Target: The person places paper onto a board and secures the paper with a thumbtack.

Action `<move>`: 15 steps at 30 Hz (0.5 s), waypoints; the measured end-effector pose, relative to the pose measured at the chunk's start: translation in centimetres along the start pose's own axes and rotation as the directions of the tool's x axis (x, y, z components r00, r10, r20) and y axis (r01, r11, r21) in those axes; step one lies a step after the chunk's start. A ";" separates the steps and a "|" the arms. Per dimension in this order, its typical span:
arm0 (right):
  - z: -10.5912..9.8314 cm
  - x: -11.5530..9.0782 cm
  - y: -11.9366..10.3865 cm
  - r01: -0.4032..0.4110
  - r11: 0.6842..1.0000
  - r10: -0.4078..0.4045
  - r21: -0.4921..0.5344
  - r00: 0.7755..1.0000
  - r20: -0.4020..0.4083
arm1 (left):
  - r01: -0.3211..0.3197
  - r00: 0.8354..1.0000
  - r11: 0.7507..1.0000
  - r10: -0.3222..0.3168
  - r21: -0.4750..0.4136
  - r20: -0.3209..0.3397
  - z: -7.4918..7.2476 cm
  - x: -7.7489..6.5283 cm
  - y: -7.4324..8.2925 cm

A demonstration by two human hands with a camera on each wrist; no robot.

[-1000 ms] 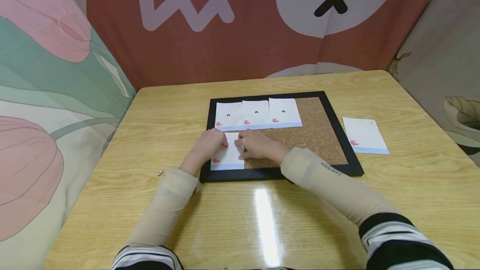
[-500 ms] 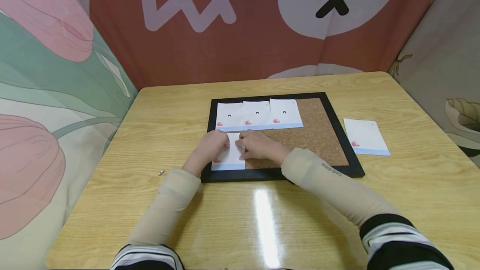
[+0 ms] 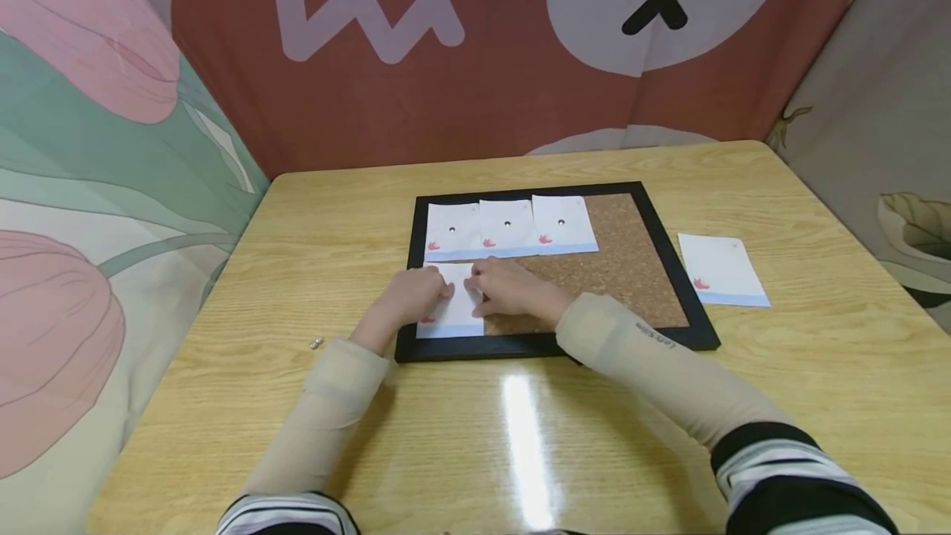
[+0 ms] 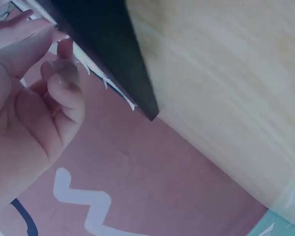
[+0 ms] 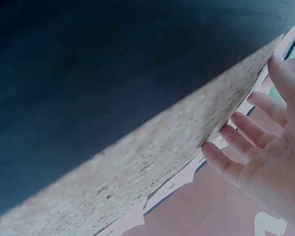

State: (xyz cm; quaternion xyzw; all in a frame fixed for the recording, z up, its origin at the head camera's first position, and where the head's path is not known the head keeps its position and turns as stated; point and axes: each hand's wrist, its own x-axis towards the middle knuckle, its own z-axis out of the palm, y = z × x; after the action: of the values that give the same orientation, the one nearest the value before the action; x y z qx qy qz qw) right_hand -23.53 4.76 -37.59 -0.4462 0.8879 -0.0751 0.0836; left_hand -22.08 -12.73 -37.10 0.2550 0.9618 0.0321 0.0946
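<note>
Three white paper cards w/ a pale-blue bottom strip and small red mark point(image 3: 508, 226) sit side by side along the top-left of the black-framed cork pinboard point(image 3: 631, 262), each w/ a round silver pin through it — that part looks done. A fourth white card of the same kind point(image 3: 455, 304) lies at the board's lower-left corner, both hands on it; no pin visible in it yet, as far as the head view shows. A fifth matching card point(image 3: 722, 269) lies loose on the glossy yellow wood-grain tabletop point(image 3: 520, 436), right of the frame, well apart from the hands. So approx. three of five fixed, one in hand, one untouched.

Left hand point(image 3: 413, 294) rests on the fourth card's left part; left wrist view shows its fingers point(image 4: 64, 83) loosely curled, but whether that grip pinches anything can't be told. Right hand point(image 3: 508, 287) lies on the card's right edge w/ fingers point(image 5: 248, 128) fairly straight, pressing rather than clasping.

A small silver pin point(image 3: 316, 343) lies on the tabletop left of the board, near the left sleeve.

Materials: cork is speckled brown, rough and grainy in the right wrist view; frame smooth matte black; cards thin, flat, rectangular; tabletop shiny w/ a light glare streak.
</note>
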 end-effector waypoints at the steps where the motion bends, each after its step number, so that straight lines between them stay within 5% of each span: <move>1: 0.0 0.0 0.0 0.000 1.000 0.000 0.000 1.000 0.000 | 0.009 1.000 1.000 -0.009 -0.005 0.022 -0.1 0.0 0.0; 15: 0.2 -0.1 0.1 0.005 1.000 -0.005 0.005 1.000 0.000 | 0.088 0.979 0.992 -0.102 0.089 0.175 -0.8 -1.1 1.8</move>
State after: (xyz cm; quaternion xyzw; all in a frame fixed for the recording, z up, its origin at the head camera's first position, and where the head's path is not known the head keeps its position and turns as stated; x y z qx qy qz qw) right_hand -23.49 4.91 -37.75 -0.4483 0.8865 -0.0775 0.0846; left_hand -20.42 -11.74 -35.92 0.2141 0.9610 -0.0344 0.1716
